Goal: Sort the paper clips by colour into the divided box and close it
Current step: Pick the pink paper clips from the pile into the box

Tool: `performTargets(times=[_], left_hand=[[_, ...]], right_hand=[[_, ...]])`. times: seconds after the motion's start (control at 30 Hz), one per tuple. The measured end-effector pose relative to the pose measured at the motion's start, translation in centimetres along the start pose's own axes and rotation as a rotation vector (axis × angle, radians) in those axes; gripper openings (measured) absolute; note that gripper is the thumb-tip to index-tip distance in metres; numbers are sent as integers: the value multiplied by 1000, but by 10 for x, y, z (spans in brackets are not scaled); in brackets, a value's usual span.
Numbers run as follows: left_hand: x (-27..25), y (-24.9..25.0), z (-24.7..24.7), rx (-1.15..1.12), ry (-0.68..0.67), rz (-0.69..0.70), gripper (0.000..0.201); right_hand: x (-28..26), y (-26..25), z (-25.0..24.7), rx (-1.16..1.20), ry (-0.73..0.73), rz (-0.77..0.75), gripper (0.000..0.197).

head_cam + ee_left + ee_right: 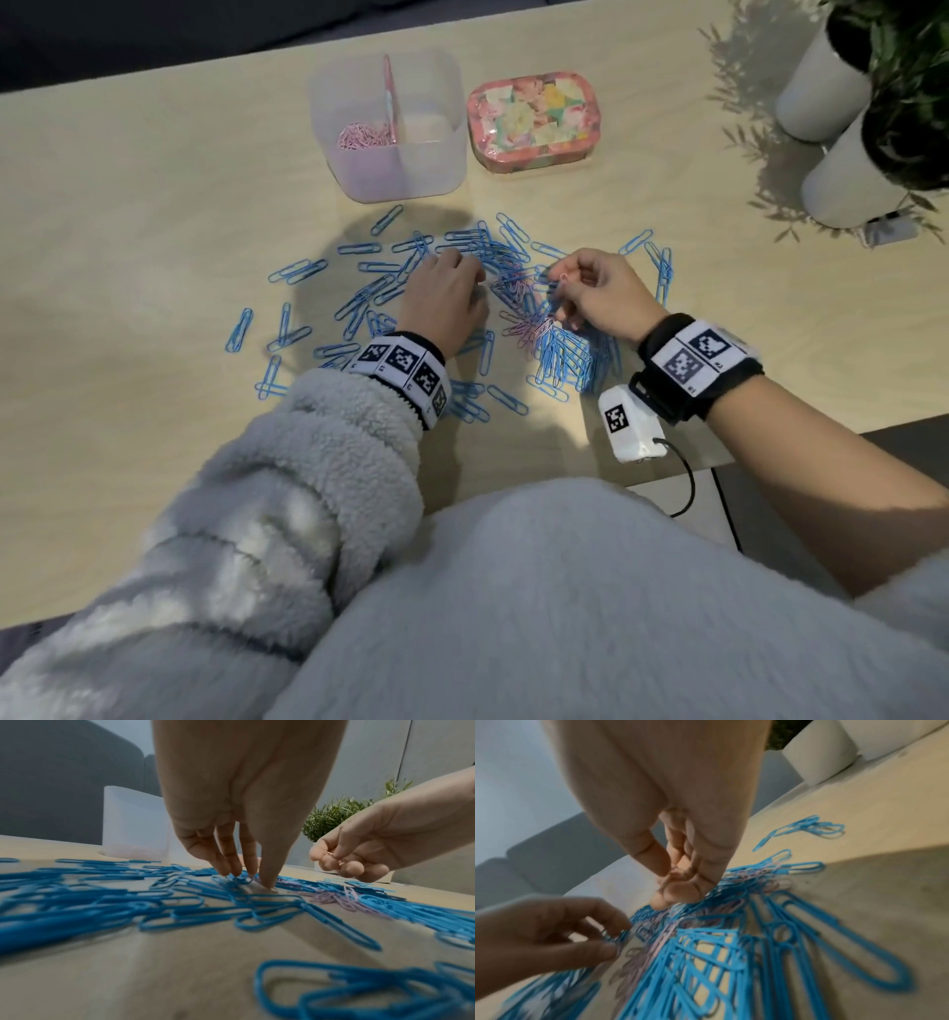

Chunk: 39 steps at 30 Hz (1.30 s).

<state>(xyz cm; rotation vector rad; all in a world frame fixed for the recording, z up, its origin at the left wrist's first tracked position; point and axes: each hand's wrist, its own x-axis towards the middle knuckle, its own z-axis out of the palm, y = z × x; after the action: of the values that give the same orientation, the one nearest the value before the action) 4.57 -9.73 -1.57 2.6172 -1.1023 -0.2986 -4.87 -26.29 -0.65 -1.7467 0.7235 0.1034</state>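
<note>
Head view, near to far. Blue clips (359, 303) lie scattered across the table (128, 205) just beyond my wrists, thickest in a heap between my hands; a few pink clips (531, 324) are tangled into that heap. My left hand (444, 300) is spread narrow, fingertips (226, 871) straight down and pressing on blue clips, gripping nothing. My right hand (595, 298) is curled, thumb and forefinger pinching a small pink clip (563, 278) just above the heap; the left wrist view confirms thin pink wire between those fingers.

Handling, as I judge it: clips are light, stiff wire, coated and a bit slippery. Flat on the table they give little edge to catch, so I should slide or tip one up and pinch across its loop end. Overlapping clips hook each other; a lift may drag neighbours along. The left hand pinning the heap should help.

Farther off, the box (390, 128) stands open, pink clips already in its left compartment, the right one apparently holding no clips. Its divider (391, 97) stands upright. Just right of it sits a floral lid (534, 121). Planters (842, 128) stand far right.
</note>
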Motion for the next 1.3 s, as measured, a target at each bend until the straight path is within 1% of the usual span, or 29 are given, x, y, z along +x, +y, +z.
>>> performTargets(times=[0.07, 0.13, 0.23, 0.33, 0.4, 0.47, 0.53, 0.6, 0.63, 0.67, 0.7, 0.73, 0.8, 0.87, 0.93, 0.97, 1.0, 1.07, 1.1, 1.13, 1.17, 1.2, 1.23, 1.27, 1.3], left_hand=[[4, 4, 0, 56, -41, 48, 20], [6, 4, -1, 118, -77, 81, 20], [6, 0, -2, 171, -106, 95, 19], [2, -5, -4, 232, -147, 122, 26], [-2, -9, -4, 259, -151, 138, 28], [-4, -13, -5, 246, -144, 121, 27], [-5, -17, -8, 112, -107, 68, 24], [-4, -17, -13, -160, -47, -33, 20], [-3, -17, -15, -295, -22, -83, 18], [-2, -17, -18, -404, -3, -123, 17], [0, -17, -20, -475, 3, -157, 16], [3, -16, -22, -522, -11, -185, 17], [9, -13, -24, -616, -87, -249, 19], [17, -8, -24, -755, -168, -351, 22], [23, -2, -23, -895, -210, -460, 25], [25, 1, -21, -925, -220, -479, 24], [27, 4, -19, -898, -226, -459, 24], [27, 7, -13, -662, -212, -363, 22], [27, 8, -9, -524, -192, -328, 18], [27, 9, -7, -426, -176, -304, 15], [26, 9, -4, -367, -175, -279, 15], [25, 10, -2, -328, -180, -252, 17], [23, 9, -2, -306, -185, -232, 19], [21, 8, -1, -302, -185, -216, 20], [19, 6, -2, -303, -180, -211, 19]], right_hand=[[-4, -1, 6, -172, -66, -107, 18], [-7, -2, 13, -389, -165, -235, 11], [-7, -2, 22, -645, -227, -347, 20], [-5, -2, 29, -762, -223, -390, 16], [-5, -4, 32, -795, -212, -376, 12], [-6, -5, 36, -836, -216, -354, 10], [-8, -3, 40, -884, -234, -354, 11], [-11, 2, 44, -965, -247, -378, 14], [-12, 4, 44, -960, -249, -389, 13], [-15, 5, 42, -883, -240, -384, 10], [-15, 6, 38, -752, -224, -363, 7], [-14, 7, 33, -601, -195, -338, 7], [-10, 7, 20, -357, -112, -280, 9], [-6, 5, 8, -152, -65, -172, 15], [-3, -1, 0, 69, -35, -11, 23], [-1, -5, -3, 180, -25, 77, 29], [1, -8, -6, 291, -19, 155, 31], [5, -16, -7, 450, -18, 261, 31], [10, -17, -6, 432, 0, 259, 33], [13, -18, -2, 339, 16, 199, 33], [18, -17, 3, 162, 33, 96, 29], [22, -16, 7, -41, 46, -30, 21], [24, -16, 11, -239, 41, -119, 11], [26, -16, 14, -411, 18, -159, 3], [26, -16, 16, -570, 1, -175, 9]])
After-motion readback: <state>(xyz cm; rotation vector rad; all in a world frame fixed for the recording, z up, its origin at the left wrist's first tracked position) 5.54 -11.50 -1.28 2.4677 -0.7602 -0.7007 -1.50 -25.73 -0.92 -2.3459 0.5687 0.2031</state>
